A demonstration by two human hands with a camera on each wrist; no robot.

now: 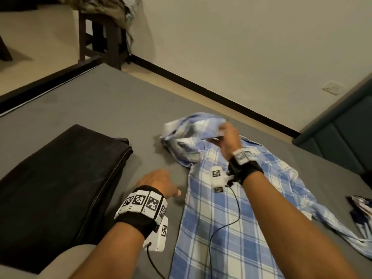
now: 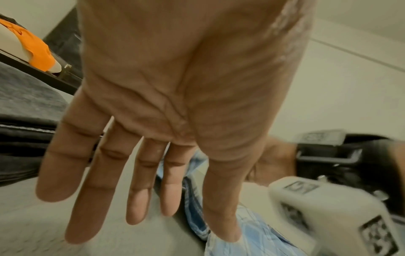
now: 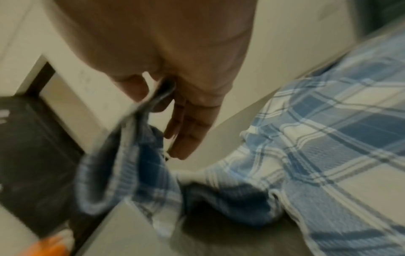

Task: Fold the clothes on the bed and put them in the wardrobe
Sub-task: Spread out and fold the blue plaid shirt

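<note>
1. One bed (image 1: 124, 101) with a grey cover fills most of the head view; every garment counted below lies on it.
2. One black folded garment (image 1: 60, 178) lies on the left of the bed as a long flat rectangle with a stitched edge.
3. One blue-and-white plaid shirt (image 1: 221, 218) lies spread flat to the right of the black one, its length running from near to far. One sleeve trails off to the right; the far end is bunched and lifted off the bed.
4. One dark chair (image 1: 104, 37) stands on the floor past the far left corner of the bed, with crumpled cloth (image 1: 96, 5) heaped on its seat.
5. One more bundle of striped cloth (image 1: 360, 208) shows at the right edge of the bed, cut off by the frame.
6. Two hands. The right hand (image 1: 229, 137) pinches the raised far part of the shirt between thumb and fingers. The left hand (image 1: 159, 182) is flat with fingers straight and spread, holding nothing, low over the bed just left of the shirt's edge.
7. One orange cloth (image 2: 37, 48) shows in the left wrist view, on a pale surface beyond the bed.
</note>
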